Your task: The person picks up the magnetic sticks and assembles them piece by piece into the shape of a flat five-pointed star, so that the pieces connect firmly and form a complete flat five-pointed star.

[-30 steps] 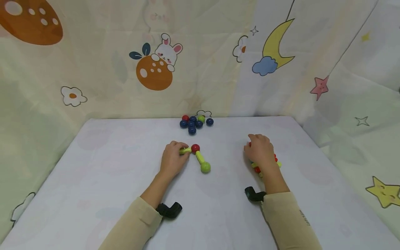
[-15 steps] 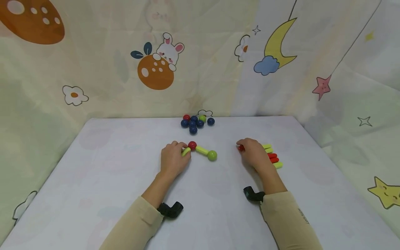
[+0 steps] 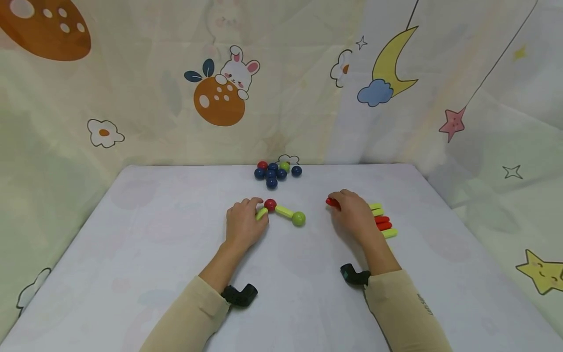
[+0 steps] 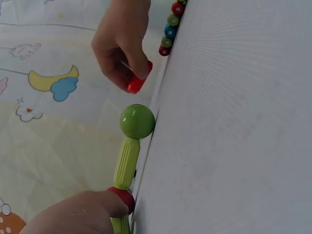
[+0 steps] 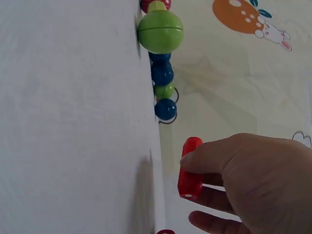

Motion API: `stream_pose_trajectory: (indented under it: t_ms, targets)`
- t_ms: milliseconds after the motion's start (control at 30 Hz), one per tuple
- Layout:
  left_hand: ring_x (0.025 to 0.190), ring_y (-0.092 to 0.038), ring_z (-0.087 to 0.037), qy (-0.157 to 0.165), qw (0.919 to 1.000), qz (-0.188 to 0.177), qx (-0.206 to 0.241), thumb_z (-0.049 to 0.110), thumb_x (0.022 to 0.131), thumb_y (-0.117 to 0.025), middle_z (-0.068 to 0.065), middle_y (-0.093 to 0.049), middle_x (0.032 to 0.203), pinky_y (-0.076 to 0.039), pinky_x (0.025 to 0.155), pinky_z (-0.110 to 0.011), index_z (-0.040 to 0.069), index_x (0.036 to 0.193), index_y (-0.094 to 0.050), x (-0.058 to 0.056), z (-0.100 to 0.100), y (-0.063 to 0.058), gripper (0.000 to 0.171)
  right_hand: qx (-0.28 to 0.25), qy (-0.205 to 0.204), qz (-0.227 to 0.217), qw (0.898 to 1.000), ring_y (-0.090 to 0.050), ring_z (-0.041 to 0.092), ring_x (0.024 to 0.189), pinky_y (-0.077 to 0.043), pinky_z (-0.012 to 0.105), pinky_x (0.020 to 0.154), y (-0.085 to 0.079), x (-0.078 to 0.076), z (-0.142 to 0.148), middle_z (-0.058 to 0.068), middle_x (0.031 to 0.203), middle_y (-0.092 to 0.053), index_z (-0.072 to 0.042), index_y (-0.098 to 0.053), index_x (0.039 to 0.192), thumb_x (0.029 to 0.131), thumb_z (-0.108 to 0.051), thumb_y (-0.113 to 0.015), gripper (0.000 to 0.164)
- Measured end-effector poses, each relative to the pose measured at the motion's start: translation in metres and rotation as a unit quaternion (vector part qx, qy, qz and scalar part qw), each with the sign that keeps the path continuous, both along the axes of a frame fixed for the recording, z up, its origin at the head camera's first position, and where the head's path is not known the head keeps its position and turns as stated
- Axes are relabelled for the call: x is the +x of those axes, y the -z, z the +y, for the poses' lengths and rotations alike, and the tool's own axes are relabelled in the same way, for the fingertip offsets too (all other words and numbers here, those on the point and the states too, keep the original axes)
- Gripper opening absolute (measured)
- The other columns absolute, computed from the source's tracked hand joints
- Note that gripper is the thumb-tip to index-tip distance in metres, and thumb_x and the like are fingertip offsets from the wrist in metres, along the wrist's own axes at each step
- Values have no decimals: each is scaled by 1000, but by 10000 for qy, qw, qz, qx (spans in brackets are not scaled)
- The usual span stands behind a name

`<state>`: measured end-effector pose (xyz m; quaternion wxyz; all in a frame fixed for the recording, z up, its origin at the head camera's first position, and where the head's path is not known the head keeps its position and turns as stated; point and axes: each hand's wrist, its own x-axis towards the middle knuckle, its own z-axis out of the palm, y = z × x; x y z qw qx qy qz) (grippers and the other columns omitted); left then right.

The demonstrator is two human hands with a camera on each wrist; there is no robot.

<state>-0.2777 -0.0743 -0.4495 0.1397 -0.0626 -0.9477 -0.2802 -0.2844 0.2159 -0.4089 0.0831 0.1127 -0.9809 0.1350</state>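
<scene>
My left hand (image 3: 243, 222) pinches a yellow-green magnetic stick (image 3: 261, 213) at the middle of the table. That stick meets a red ball (image 3: 270, 205), from which a second yellow-green stick (image 3: 284, 211) leads to a green ball (image 3: 299, 218). In the left wrist view the thumb lies across the red ball (image 4: 125, 197). To the right, my right hand (image 3: 355, 215) holds a red magnetic stick (image 5: 191, 168) between thumb and fingers, raised off the table in its wrist view. Its fingers lie partly over the stick in the head view.
Several yellow-green and red sticks (image 3: 383, 220) lie in a row beside the right wrist, partly covered by it. Near the table's (image 3: 176, 293) back edge is a cluster of dark blue balls (image 3: 271, 183), with a red ball (image 3: 262, 165) and a green ball (image 3: 285, 166) among them.
The right hand has moved left from the stick row, carrying the red stick. The joined sticks and balls have turned, the green ball swinging right and away. The left hand stays nearly in place.
</scene>
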Motion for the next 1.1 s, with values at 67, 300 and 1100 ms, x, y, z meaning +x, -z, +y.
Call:
stream_pose_trajectory:
  t_ms: [67,300,1100]
  targets:
    - [91,-60,-31,18,10000,-2,28,24,92,-68,-10,-72,103,-49,93,-52,12,130,-69,0,0,0,39,-222,17,-264,9994,-65,33,106,-56,49,95,-5,2,-8,16,117,-70,-4,-67,129,96,-12,-70,35]
    - [86,-58,-29,73,9999,5,-150,22,92,-66,-9,-70,97,-48,94,-53,17,136,-67,1,0,0,44,-939,39,-1607,9825,-63,26,94,-58,35,78,-12,6,-29,11,106,-70,-8,-67,126,97,-23,-70,32]
    - [92,-59,-30,150,9999,-14,-85,23,90,-67,-10,-69,101,-47,96,-54,11,132,-66,3,0,-3,44,-1660,75,-1994,9657,-62,23,86,-56,29,68,-4,13,-46,8,101,-68,-11,-69,121,94,-18,-68,28]
